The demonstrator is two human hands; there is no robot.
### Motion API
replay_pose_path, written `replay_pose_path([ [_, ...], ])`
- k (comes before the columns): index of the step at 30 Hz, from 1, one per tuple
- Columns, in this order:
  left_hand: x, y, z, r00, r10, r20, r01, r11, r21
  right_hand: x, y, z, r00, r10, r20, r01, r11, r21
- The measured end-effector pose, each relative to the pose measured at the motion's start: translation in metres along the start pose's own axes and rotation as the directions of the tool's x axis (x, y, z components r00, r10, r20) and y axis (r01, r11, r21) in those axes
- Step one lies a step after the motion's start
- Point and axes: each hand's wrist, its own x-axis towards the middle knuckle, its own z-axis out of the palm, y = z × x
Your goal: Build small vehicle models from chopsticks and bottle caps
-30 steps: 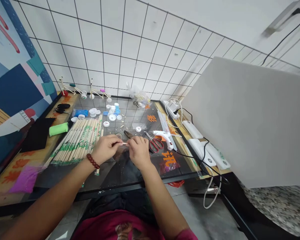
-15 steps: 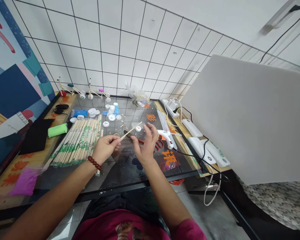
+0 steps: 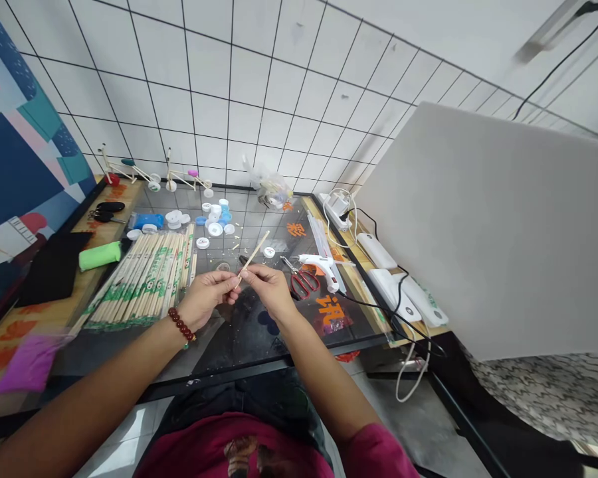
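Observation:
A thin wooden chopstick slants up and away over the table, gripped near its lower end by my left hand. The fingers of my right hand pinch the same stick just above the left fingertips. Red-handled scissors lie to the right of my right hand, beside a white glue gun. Beyond the stick's tip sits a white bottle cap. Left of my left hand lies a heap of wrapped chopsticks.
White and blue caps cluster at the back, near small stick-built models along the wall. A green clay pack and a purple pack are on the left. A power strip and cables line the right edge, below a large pale panel.
My right hand has moved left and closed on the chopstick, where before it was open beside it. The stick now points more steeply upward. The whole view has shifted slightly.

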Motion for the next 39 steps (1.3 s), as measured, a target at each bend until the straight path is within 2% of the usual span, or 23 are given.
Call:
replay_pose_path([
  [3, -0.001, 0.003, 0.0, 0.995, -0.066, 0.078, 0.067, 0.998, -0.006, 0.001, -0.004, -0.003, 1.0, 0.009, 0.005, -0.009, 1.0, 0.014],
  [7, -0.004, 0.008, -0.001, 0.972, -0.139, 0.187, 0.149, 0.988, -0.042, 0.002, -0.008, -0.01, 0.996, 0.043, 0.073, -0.048, 0.997, 0.063],
  [11, -0.004, 0.008, -0.002, 0.955, -0.235, 0.178, 0.242, 0.97, -0.018, 0.001, -0.005, -0.013, 0.997, 0.011, 0.083, -0.014, 0.999, 0.042],
  [14, -0.003, 0.006, -0.003, 0.967, -0.221, 0.125, 0.221, 0.975, 0.014, 0.0, -0.002, -0.012, 0.995, -0.015, 0.096, 0.016, 1.0, -0.012],
  [17, -0.003, 0.005, -0.004, 0.977, -0.177, 0.117, 0.174, 0.984, 0.039, 0.001, -0.001, -0.011, 0.996, -0.028, 0.085, 0.032, 0.999, -0.04],
  [24, -0.007, 0.001, 0.002, 0.964, -0.151, 0.22, 0.142, 0.988, 0.057, 0.001, 0.0, -0.013, 0.989, -0.084, 0.123, 0.096, 0.99, -0.099],
  [27, -0.008, 0.002, 0.003, 0.975, -0.143, 0.168, 0.137, 0.99, 0.045, 0.001, -0.003, -0.013, 0.984, -0.125, 0.124, 0.141, 0.981, -0.135],
  [29, -0.007, 0.003, 0.003, 0.983, -0.145, 0.117, 0.143, 0.989, 0.024, -0.001, -0.007, -0.02, 0.979, -0.193, 0.069, 0.204, 0.949, -0.24],
  [31, -0.006, 0.006, 0.003, 0.987, -0.146, 0.061, 0.146, 0.989, -0.003, -0.006, -0.011, -0.03, 0.959, -0.284, -0.016, 0.25, 0.868, -0.428],
  [33, -0.005, 0.008, 0.002, 0.99, -0.138, 0.008, 0.138, 0.99, -0.032, -0.013, -0.014, -0.043, 0.938, -0.34, -0.073, 0.231, 0.766, -0.6],
  [35, -0.004, 0.009, 0.002, 0.991, -0.129, -0.023, 0.128, 0.99, -0.055, -0.021, -0.016, -0.051, 0.939, -0.329, -0.103, 0.185, 0.733, -0.654],
  [37, -0.005, 0.008, 0.002, 0.99, -0.14, -0.019, 0.138, 0.988, -0.069, -0.027, -0.016, -0.051, 0.955, -0.292, -0.059, 0.193, 0.757, -0.625],
  [39, -0.005, 0.007, 0.003, 0.987, -0.163, 0.002, 0.162, 0.983, -0.082, -0.03, -0.016, -0.044, 0.954, -0.292, 0.068, 0.275, 0.76, -0.589],
])
